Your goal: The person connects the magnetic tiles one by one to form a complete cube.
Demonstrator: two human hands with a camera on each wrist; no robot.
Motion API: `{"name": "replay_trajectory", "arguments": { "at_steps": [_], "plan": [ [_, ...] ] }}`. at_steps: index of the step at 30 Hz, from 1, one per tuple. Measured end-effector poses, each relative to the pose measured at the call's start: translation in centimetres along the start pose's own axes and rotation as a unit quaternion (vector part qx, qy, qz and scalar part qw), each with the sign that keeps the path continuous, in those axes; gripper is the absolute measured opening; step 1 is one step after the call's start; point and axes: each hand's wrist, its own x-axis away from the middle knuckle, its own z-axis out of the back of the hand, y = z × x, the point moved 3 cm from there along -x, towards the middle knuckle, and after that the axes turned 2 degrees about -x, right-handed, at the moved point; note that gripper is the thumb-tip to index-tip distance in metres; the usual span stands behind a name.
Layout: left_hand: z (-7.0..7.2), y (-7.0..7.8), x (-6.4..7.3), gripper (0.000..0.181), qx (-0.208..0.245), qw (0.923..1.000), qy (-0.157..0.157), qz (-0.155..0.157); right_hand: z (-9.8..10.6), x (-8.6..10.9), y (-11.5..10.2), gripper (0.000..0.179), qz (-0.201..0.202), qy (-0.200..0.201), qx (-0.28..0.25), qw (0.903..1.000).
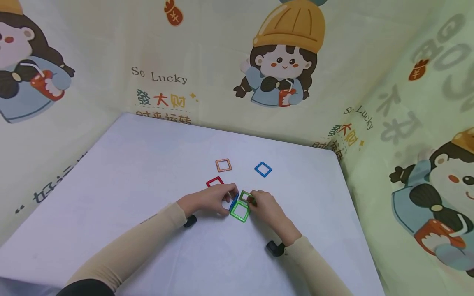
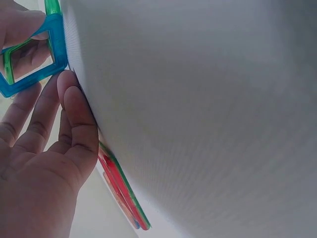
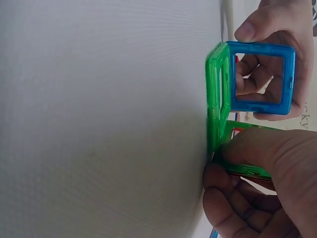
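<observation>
In the head view my left hand holds a blue square magnetic tile upright, thumb at one edge and fingers at the other. Its side meets a green tile lying flat on the table. My right hand pinches a second green tile by its frame, standing at another side of the flat one. Both green tiles come together at a corner in the right wrist view. A red tile lies just beyond my left hand, partly covered by it.
An orange tile and another blue tile lie flat farther back on the white table. Printed cloth hangs behind and to the right. Black wrist devices sit under both wrists.
</observation>
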Motion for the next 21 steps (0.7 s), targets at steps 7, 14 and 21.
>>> {"name": "replay_trajectory", "arguments": {
  "at_steps": [7, 14, 21],
  "plan": [
    [-0.07, -0.11, 0.07, 0.056, 0.004, 1.0, -0.001, 0.005, 0.03, 0.08, -0.2, 0.012, 0.009, -0.002, -0.001, 1.0],
    [-0.1, -0.27, 0.11, 0.057, 0.009, 1.0, -0.001, 0.004, -0.07, 0.3, -0.45, 0.017, 0.026, -0.013, 0.008, 0.9995],
    [-0.17, -0.3, -0.06, 0.064, 0.009, 1.0, 0.001, -0.001, -0.12, 0.42, -0.62, 0.018, 0.027, -0.021, 0.019, 0.9993]
  ]
}}
